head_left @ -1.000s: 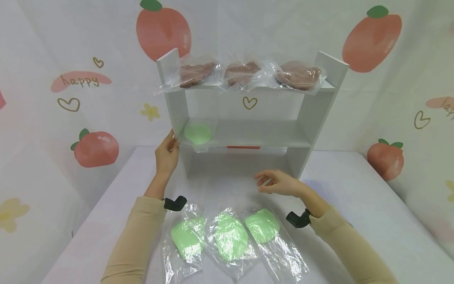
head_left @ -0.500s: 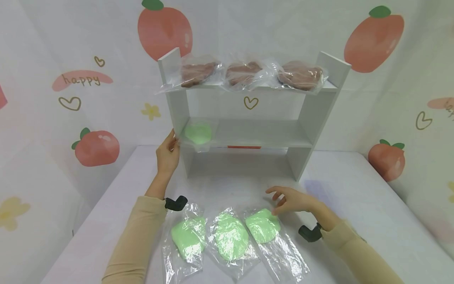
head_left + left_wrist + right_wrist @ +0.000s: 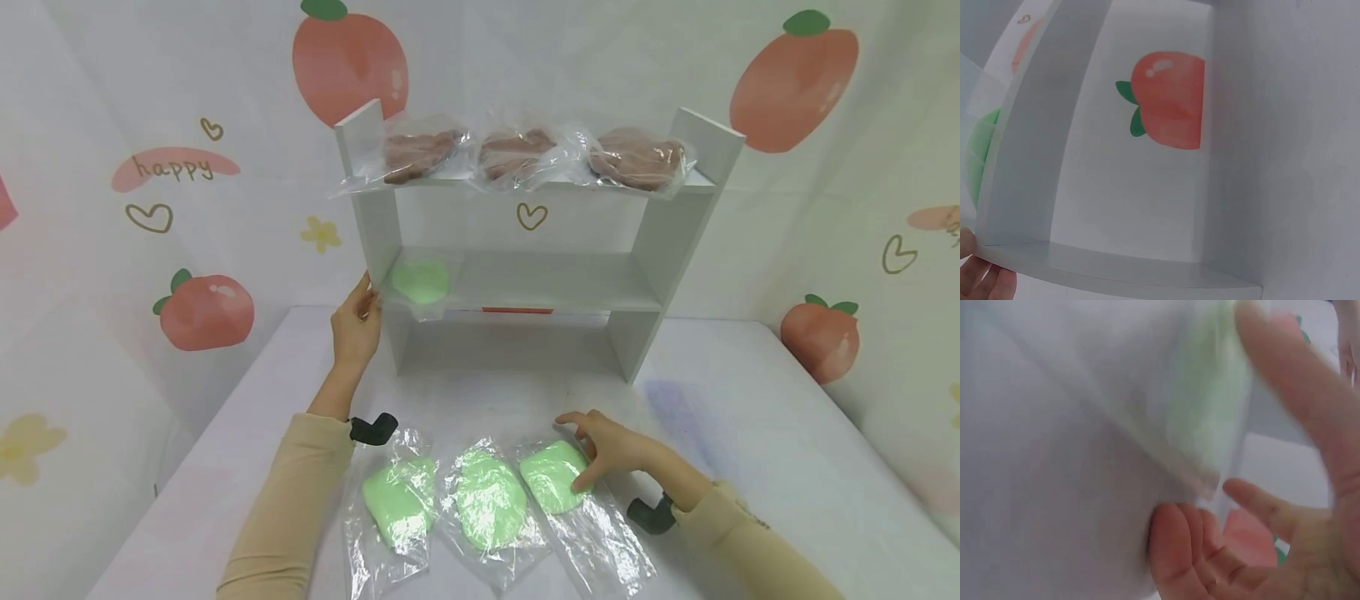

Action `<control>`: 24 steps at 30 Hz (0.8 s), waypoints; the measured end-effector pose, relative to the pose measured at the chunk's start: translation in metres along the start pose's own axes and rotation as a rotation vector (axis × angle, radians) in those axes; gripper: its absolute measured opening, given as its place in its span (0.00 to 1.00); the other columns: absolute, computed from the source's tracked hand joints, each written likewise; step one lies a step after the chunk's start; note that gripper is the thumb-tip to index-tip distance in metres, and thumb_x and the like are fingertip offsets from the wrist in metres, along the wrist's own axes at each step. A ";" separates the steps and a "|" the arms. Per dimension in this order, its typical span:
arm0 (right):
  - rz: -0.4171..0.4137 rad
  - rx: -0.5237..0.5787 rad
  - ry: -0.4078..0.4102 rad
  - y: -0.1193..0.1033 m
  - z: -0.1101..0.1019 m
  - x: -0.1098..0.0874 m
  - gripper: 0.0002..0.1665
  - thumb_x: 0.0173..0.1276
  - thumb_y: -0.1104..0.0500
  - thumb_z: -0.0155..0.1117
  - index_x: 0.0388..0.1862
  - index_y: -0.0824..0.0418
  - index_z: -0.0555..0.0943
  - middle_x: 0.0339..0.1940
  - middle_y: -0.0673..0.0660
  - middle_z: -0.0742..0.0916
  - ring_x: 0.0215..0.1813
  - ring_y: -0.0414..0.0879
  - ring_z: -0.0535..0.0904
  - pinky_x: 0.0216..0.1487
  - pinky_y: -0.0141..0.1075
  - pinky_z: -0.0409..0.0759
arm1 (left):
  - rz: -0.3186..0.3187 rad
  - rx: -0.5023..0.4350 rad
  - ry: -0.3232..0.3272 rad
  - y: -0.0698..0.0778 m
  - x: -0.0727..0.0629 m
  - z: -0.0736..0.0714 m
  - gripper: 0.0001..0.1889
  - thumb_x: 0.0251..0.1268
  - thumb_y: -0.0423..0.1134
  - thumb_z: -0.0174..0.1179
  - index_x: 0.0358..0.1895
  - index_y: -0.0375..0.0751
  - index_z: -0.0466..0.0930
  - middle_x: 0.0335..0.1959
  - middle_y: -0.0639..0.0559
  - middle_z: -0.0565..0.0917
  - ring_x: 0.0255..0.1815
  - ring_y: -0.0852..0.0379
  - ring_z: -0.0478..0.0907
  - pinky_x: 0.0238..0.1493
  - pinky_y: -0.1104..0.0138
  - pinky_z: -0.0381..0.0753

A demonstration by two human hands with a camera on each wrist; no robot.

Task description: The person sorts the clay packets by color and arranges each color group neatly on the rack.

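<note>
My left hand (image 3: 356, 331) grips the front edge of the left side panel of a white shelf unit (image 3: 525, 283); its fingertips (image 3: 985, 281) show at the panel's edge in the left wrist view. My right hand (image 3: 611, 448) is spread over the rightmost bagged green piece (image 3: 553, 477) on the table, thumb over the green patch's right side and forefinger above its top. Two more clear bags with flat green pieces, a middle one (image 3: 491, 500) and a left one (image 3: 397, 504), lie beside it. Another bagged green piece (image 3: 422, 281) sits at the left end of the middle shelf.
Three clear bags with brown lumps, a left (image 3: 420, 156), a middle (image 3: 513, 156) and a right one (image 3: 637, 160), rest on the top shelf. A white cloth (image 3: 750, 433) covers the table, and a fruit-print curtain (image 3: 187, 75) hangs behind.
My right hand has come back from in front of the shelf unit, down to the rightmost bag on the table. My left hand has stayed at the side panel.
</note>
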State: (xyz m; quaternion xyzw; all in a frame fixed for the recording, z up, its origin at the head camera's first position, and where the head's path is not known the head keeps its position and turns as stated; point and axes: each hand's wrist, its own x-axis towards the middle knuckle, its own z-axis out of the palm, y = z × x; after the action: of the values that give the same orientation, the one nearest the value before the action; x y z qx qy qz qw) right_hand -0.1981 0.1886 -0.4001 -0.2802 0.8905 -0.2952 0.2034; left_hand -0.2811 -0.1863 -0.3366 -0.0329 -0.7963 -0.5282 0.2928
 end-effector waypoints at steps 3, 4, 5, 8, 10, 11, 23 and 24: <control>-0.005 -0.033 0.016 -0.002 0.003 0.000 0.54 0.42 0.55 0.79 0.66 0.67 0.62 0.39 0.61 0.73 0.31 0.40 0.67 0.28 0.26 0.69 | 0.005 0.003 0.006 0.000 0.000 0.000 0.24 0.67 0.31 0.52 0.66 0.39 0.66 0.58 0.35 0.77 0.57 0.42 0.78 0.57 0.55 0.80; -0.008 -0.036 0.015 -0.002 0.003 0.000 0.54 0.42 0.55 0.79 0.66 0.67 0.62 0.35 0.59 0.74 0.29 0.39 0.67 0.27 0.26 0.69 | 0.007 0.003 0.007 0.000 0.000 0.000 0.24 0.67 0.31 0.52 0.66 0.39 0.66 0.58 0.35 0.76 0.57 0.42 0.78 0.57 0.55 0.80; -0.006 -0.032 0.013 -0.003 0.003 0.000 0.53 0.43 0.56 0.78 0.66 0.67 0.62 0.32 0.57 0.74 0.27 0.38 0.67 0.26 0.25 0.69 | 0.008 0.003 0.009 0.000 0.000 0.000 0.23 0.67 0.31 0.52 0.66 0.39 0.66 0.59 0.35 0.76 0.57 0.42 0.78 0.57 0.55 0.80; 0.003 -0.004 -0.005 -0.004 0.004 -0.001 0.52 0.44 0.58 0.77 0.68 0.64 0.61 0.23 0.51 0.72 0.22 0.35 0.64 0.23 0.25 0.66 | 0.007 0.003 0.009 0.000 0.000 0.000 0.23 0.67 0.31 0.52 0.66 0.39 0.66 0.59 0.36 0.76 0.57 0.42 0.77 0.57 0.55 0.80; 0.007 0.017 -0.021 -0.004 0.004 -0.001 0.52 0.46 0.58 0.77 0.68 0.62 0.60 0.19 0.48 0.69 0.21 0.35 0.62 0.22 0.25 0.64 | 0.007 0.003 0.009 0.000 0.000 0.000 0.23 0.68 0.31 0.51 0.66 0.39 0.66 0.60 0.36 0.76 0.57 0.42 0.77 0.57 0.54 0.80; 0.009 0.027 -0.026 -0.003 0.004 -0.001 0.52 0.46 0.58 0.76 0.69 0.61 0.59 0.19 0.47 0.68 0.21 0.35 0.61 0.22 0.25 0.64 | 0.008 0.004 0.010 0.000 0.000 0.000 0.23 0.68 0.31 0.51 0.66 0.39 0.66 0.59 0.36 0.76 0.57 0.42 0.77 0.57 0.54 0.80; -0.027 0.119 0.013 0.001 0.013 0.000 0.41 0.55 0.58 0.70 0.64 0.54 0.58 0.18 0.47 0.68 0.20 0.34 0.64 0.21 0.22 0.67 | 0.007 0.010 0.014 0.001 -0.001 0.001 0.23 0.68 0.31 0.51 0.66 0.38 0.66 0.58 0.35 0.76 0.57 0.41 0.78 0.57 0.54 0.80; -0.029 0.133 0.025 0.001 0.013 0.000 0.38 0.57 0.58 0.69 0.62 0.54 0.60 0.19 0.47 0.68 0.20 0.35 0.64 0.21 0.22 0.68 | 0.005 0.007 0.012 0.001 -0.001 0.001 0.23 0.68 0.31 0.51 0.66 0.38 0.66 0.59 0.35 0.76 0.57 0.41 0.77 0.57 0.54 0.80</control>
State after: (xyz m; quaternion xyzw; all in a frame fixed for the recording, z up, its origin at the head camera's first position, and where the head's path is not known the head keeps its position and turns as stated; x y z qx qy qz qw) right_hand -0.1919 0.1840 -0.4107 -0.2750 0.8672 -0.3601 0.2063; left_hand -0.2803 -0.1848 -0.3364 -0.0309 -0.7964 -0.5247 0.2991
